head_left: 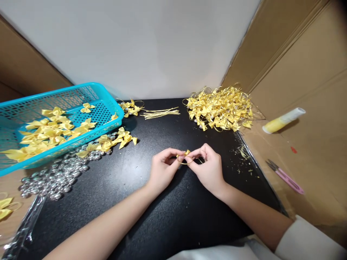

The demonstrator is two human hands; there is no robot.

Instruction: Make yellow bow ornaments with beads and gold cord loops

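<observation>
Over the middle of the black tabletop, my left hand (166, 167) and my right hand (208, 167) meet, fingertips pinched together. Between them is a small yellow ribbon bow (187, 152), mostly covered by the fingers. A thin gold cord loop (184, 163) hangs just below the fingertips, and both hands pinch around it. Whether a bead sits inside the bow is hidden. Left of my hands lie loose yellow bows (124, 138) beside a heap of silver beads (58, 177). A small bunch of gold cord pieces (160, 113) lies behind my hands.
A turquoise basket (108, 124) holding yellow bows stands at the left. Looped bows (221, 108) are piled at the back right, with a smaller cluster (131, 107) beside the basket. Pink-handled thread snips (286, 177) and a yellow-white tube (283, 120) lie on cardboard at the right.
</observation>
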